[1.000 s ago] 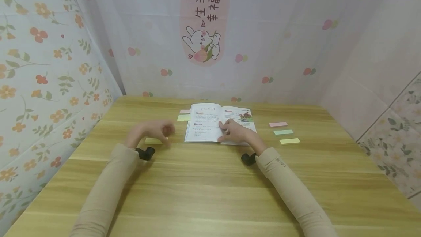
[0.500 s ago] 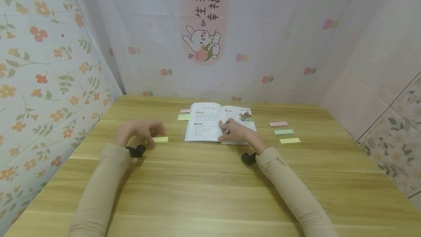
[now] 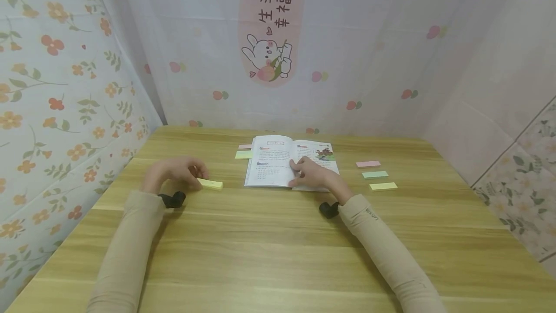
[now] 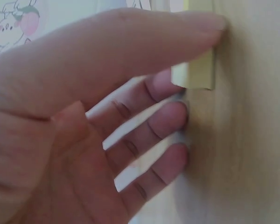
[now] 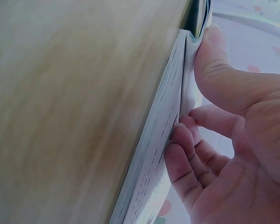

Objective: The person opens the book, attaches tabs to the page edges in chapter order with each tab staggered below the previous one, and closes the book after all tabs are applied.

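Note:
An open book [image 3: 270, 168] with printed pages lies toward the back of the table. My right hand [image 3: 310, 173] rests on it, thumb by the middle fold and bent fingertips against the right page [image 5: 154, 163]. To the left of the book, my left hand [image 3: 180, 170] pinches the near-left end of a yellow sticky note pad [image 3: 212, 184] low over the table. In the left wrist view the thumb lies along the pad [image 4: 203, 72], an index fingertip is hidden behind it, and the other fingers are loosely bent.
Right of the book, pink [image 3: 368, 164], green [image 3: 375, 174] and yellow [image 3: 383, 186] sticky note strips lie in a slanted column. A pink strip [image 3: 245, 147] and a yellow-green strip [image 3: 243, 154] lie at the book's left edge. Patterned cloth [image 3: 369, 52] hangs behind the wooden table [image 3: 278, 255].
My left hand has moved left and come onto the left end of the yellow sticky note pad, which has turned slightly. The right hand has stayed on the book.

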A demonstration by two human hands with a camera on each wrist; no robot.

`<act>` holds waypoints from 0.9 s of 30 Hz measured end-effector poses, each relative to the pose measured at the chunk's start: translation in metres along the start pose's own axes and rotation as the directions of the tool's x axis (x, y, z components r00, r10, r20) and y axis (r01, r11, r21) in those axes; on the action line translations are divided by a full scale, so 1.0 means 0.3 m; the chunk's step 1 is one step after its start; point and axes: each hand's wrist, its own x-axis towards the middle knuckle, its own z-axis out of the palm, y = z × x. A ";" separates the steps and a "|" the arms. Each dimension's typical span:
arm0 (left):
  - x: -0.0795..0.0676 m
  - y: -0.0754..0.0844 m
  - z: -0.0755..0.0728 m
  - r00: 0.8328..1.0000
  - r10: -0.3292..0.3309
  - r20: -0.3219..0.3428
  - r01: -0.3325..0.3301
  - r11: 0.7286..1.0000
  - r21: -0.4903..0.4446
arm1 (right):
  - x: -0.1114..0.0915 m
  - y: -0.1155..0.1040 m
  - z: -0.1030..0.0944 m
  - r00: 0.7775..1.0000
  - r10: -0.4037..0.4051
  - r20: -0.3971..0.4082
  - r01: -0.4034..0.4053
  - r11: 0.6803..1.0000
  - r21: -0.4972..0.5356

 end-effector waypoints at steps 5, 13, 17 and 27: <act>-0.002 -0.030 -0.002 0.998 0.017 -0.065 -0.016 1.000 0.016 | -0.002 -0.002 0.002 1.000 0.002 0.002 -0.002 1.000 0.008; -0.003 -0.039 -0.006 0.992 0.016 -0.125 -0.011 0.999 0.041 | 0.003 0.014 0.005 1.000 -0.026 -0.015 0.026 1.000 0.001; -0.002 -0.026 -0.005 0.985 0.039 -0.170 -0.031 0.998 0.049 | 0.005 0.025 0.006 0.999 -0.041 -0.028 0.041 0.999 -0.005; 0.009 0.001 -0.004 0.962 0.056 -0.267 -0.056 0.998 0.006 | -0.001 0.022 -0.017 0.994 -0.095 -0.051 0.096 0.995 0.006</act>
